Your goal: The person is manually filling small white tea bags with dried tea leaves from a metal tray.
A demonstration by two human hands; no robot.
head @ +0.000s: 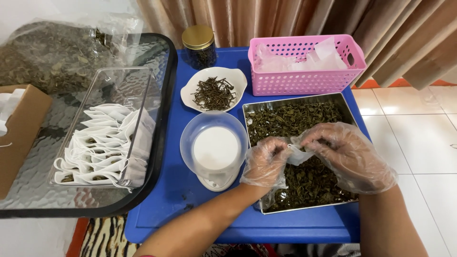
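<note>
Brown curtains hang behind a blue desk [190, 209], with white floor tiles off to the right. On the desk sits a metal tray [351, 114] full of dry green leaves [309, 178]. Both hands wear thin see-through gloves and hover over this tray. The left hand [264, 162] and the right hand [350, 154] hold a small see-through bag [297, 153] between them. The left fingers [281, 145] pinch one edge of the bag, and the right fingers [312, 138] pinch the other edge, so the bag hangs in the gap between the two hands, just above the leaves. Both sets of fingers are curled in tight on it.

Just left of the tray stands a small white scale [214, 152] with a clear bowl on top. Behind it is a white dish of dark twigs [214, 93], and behind that a dark jar with a gold lid [198, 45]. A pink basket [304, 78] sits behind the tray. Farther left, on a dark glass table [162, 123], a clear box [102, 126] holds many little white bags.
</note>
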